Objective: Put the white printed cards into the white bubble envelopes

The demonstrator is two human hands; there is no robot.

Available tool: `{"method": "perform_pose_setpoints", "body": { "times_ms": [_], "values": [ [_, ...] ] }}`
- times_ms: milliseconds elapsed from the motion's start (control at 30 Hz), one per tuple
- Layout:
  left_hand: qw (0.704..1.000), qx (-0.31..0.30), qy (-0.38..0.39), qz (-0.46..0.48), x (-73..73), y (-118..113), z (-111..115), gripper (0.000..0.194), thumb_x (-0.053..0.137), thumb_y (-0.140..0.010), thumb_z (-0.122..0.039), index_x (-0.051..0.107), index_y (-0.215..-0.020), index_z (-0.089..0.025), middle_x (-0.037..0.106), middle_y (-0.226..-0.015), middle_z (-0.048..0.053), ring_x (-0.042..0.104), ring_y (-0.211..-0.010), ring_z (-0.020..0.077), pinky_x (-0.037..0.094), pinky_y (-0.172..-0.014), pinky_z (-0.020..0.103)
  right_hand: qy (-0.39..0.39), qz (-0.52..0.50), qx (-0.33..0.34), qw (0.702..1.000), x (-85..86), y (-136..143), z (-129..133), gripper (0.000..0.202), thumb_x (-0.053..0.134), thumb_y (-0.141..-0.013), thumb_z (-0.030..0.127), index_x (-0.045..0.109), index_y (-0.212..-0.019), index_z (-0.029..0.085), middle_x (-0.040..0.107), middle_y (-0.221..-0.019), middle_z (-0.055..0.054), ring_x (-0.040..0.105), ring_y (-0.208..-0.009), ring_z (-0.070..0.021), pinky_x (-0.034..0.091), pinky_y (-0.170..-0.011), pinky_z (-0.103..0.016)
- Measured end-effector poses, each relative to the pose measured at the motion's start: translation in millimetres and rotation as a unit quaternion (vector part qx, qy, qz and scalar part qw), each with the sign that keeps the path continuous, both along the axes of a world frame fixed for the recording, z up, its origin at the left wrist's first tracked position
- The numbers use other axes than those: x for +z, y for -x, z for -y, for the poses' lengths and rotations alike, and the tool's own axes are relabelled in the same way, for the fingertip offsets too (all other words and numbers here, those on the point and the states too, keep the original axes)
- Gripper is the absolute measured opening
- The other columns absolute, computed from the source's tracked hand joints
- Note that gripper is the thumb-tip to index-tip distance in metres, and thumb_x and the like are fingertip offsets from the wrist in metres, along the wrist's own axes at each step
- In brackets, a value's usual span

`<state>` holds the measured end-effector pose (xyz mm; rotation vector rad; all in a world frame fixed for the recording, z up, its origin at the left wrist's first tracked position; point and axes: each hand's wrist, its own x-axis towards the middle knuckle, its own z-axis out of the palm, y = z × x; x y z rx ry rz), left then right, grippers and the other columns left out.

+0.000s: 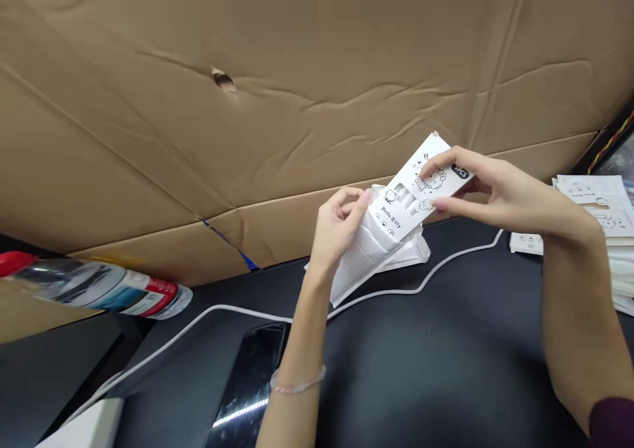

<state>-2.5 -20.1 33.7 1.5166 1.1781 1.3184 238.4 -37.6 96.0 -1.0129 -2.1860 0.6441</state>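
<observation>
A flat white box [409, 193] with black cartoon drawings, a "Hello Kitty" label and a cut-out window is tilted, its lower end inside the mouth of a white padded pouch [359, 256]. My right hand [480, 184] grips the upper right side of the box, with fingers over its printed face and thumb near the window. My left hand [341, 220] pinches the left edge of the pouch's opening. Part of another white pouch [409, 253] lies behind on the black table. The lower end of the box is hidden in the pouch.
Brown cardboard [297, 58] stands behind the table [446, 342]. A clear bottle with a red cap [133, 293] leans at the left. A black phone [247, 382], a white cable [396, 292] and a white object [92, 425] lie nearer. Stacked similar boxes [601, 203] are at the right.
</observation>
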Motion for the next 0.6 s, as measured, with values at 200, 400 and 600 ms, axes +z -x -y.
{"method": "perform_pose_setpoints", "body": {
  "times_ms": [200,400,600],
  "values": [
    [0.997,0.055,-0.026,0.049,4.5,-2.7,3.7,0.026,0.066,-0.082,-0.047,0.062,-0.084,-0.021,0.058,-0.058,-0.005,0.047,-0.05,0.0089,0.034,-0.05,0.021,-0.015,-0.138,-0.01,0.99,-11.2,23.9,-3.1,0.061,0.059,-0.089,0.04,0.033,-0.143,0.029,0.065,-0.119,-0.006,0.068,-0.082,-0.018,0.059,-0.062,-0.029],
    [0.989,0.106,-0.058,0.082,6.1,-5.1,4.4,0.021,0.063,-0.085,-0.042,0.058,-0.081,-0.022,0.053,-0.053,-0.006,0.045,-0.048,0.0083,0.037,-0.052,0.021,-0.088,-0.136,-0.018,0.987,-17.6,49.2,-1.7,0.046,0.057,-0.091,0.039,0.043,-0.132,0.026,0.057,-0.133,-0.005,0.064,-0.107,-0.0215,0.059,-0.084,-0.036],
    [0.986,0.107,-0.083,0.101,8.6,-6.2,9.7,0.021,0.064,-0.086,-0.04,0.057,-0.082,-0.021,0.047,-0.05,-0.008,0.038,-0.045,0.0073,0.033,-0.049,0.021,-0.129,-0.127,-0.045,0.982,-15.5,49.6,-0.6,0.036,0.054,-0.093,0.036,0.049,-0.127,0.025,0.059,-0.131,-0.006,0.061,-0.109,-0.0219,0.058,-0.086,-0.04]
  ]
}}
